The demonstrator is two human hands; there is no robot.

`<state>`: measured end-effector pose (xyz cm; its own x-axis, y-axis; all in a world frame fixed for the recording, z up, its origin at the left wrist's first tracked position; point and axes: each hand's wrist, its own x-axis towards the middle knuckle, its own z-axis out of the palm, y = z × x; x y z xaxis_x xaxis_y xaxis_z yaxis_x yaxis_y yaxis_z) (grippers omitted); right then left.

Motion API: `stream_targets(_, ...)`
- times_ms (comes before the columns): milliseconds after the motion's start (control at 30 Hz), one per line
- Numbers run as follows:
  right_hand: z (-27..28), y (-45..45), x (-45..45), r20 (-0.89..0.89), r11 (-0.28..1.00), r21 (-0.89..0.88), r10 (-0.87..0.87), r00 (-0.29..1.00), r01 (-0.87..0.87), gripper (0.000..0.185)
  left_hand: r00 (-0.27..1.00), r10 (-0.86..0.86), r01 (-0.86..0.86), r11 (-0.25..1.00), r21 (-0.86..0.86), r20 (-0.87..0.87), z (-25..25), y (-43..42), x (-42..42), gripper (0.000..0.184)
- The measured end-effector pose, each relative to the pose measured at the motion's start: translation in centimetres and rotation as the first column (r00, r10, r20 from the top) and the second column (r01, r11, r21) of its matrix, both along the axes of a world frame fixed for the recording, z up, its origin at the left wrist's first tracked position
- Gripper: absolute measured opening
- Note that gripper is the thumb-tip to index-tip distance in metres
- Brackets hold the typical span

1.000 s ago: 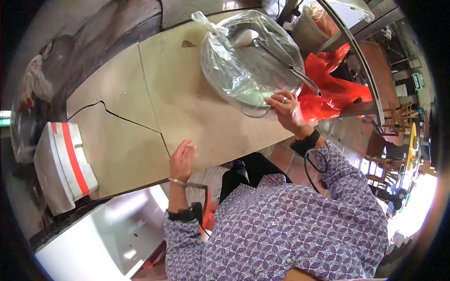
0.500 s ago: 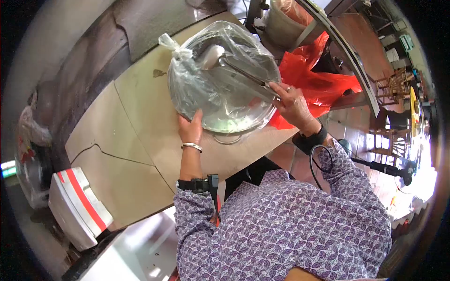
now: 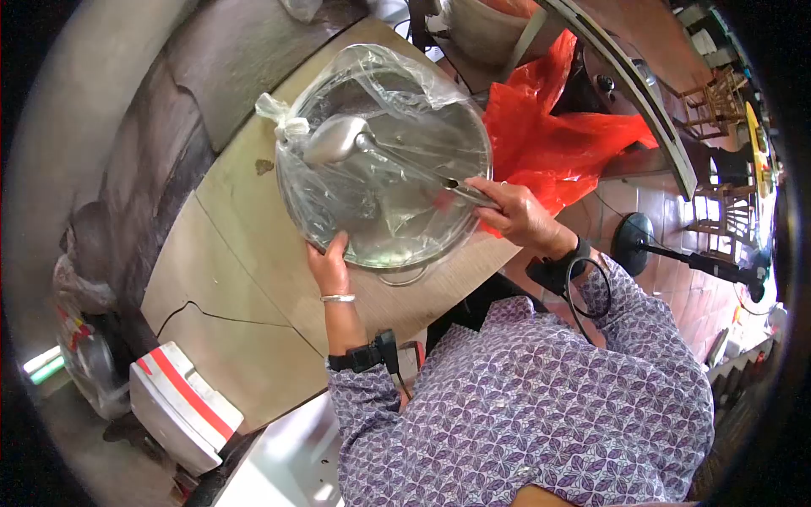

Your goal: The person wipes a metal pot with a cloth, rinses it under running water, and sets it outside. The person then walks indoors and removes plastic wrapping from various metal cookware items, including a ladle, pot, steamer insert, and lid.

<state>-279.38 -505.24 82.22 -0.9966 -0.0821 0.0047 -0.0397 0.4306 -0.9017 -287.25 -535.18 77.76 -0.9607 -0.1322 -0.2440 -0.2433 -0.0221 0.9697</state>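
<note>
A wide round metal pot [image 3: 397,264] with a side handle stands on the table, lined with a clear plastic bag [image 3: 372,63] that is knotted at the upper left. My right hand [image 3: 519,215] is closed around the handle of a metal ladle [image 3: 336,139], at the pot's right side. The ladle's bowl is over the left part of the pot, near the bag's knot. My left hand [image 3: 330,264] grips the pot's lower left rim, thumb on top over the bag; its other fingers are mostly hidden. What lies inside the pot is hard to make out through the plastic.
The pale table [image 3: 245,279] has a seam and a dark crack-like line. A red plastic bag [image 3: 557,144] lies right of the pot. A white box with a red stripe [image 3: 182,406] stands at lower left. A pale bucket [image 3: 486,34] is at the top.
The ladle's bowl has moved left across the pot, nearer the bag's knot. My left hand keeps its place on the rim. The whole view has shifted slightly.
</note>
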Motion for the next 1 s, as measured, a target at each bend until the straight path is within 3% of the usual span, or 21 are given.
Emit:
stream_targets(100, 0.7, 0.1, 0.3, 0.083, 0.996, -0.082, 0.032, 0.996, -0.025, 0.04, 0.998, 0.013, -0.018, 0.996, 0.087, 0.055, -0.2, -0.4, 0.1, 0.052)
stream_targets(133, -0.2, 0.0, 0.3, -0.009, 0.998, -0.051, 0.021, 1.0, -0.022, 0.041, 0.998, 0.02, -0.028, 0.993, 0.113, 0.066, 0.0, -0.3, 0.1, 0.05)
stream_targets(567, -1.3, 1.3, 1.1, 0.072, 0.989, -0.147, 0.037, 0.997, -0.026, 0.043, 0.994, 0.034, -0.048, 0.991, 0.127, 0.108, 0.8, -0.6, 0.9, 0.048)
stream_targets(700, -0.9, 2.0, 1.4, 0.167, 0.938, -0.318, -0.09, 0.982, 0.14, 0.045, 0.989, 0.036, -0.05, 0.994, 0.099, 0.141, 2.0, -0.4, 1.2, 0.045)
stream_targets(767, 0.0, 2.2, 1.4, 0.168, 0.857, -0.427, -0.238, 0.957, 0.288, 0.043, 0.989, 0.046, -0.059, 0.994, 0.089, 0.14, 2.0, -0.8, 1.6, 0.045)
stream_targets(800, 0.2, 2.5, 1.5, 0.246, 0.862, -0.39, -0.243, 0.938, 0.325, 0.042, 0.99, 0.027, -0.041, 0.994, 0.097, 0.135, 1.9, -1.3, 1.9, 0.044)
stream_targets(1000, -0.3, 2.5, 1.7, 0.297, 0.813, -0.362, -0.364, 0.883, 0.457, 0.042, 0.981, -0.033, 0.014, 0.995, 0.101, 0.189, 2.5, -4.1, 3.3, 0.042)
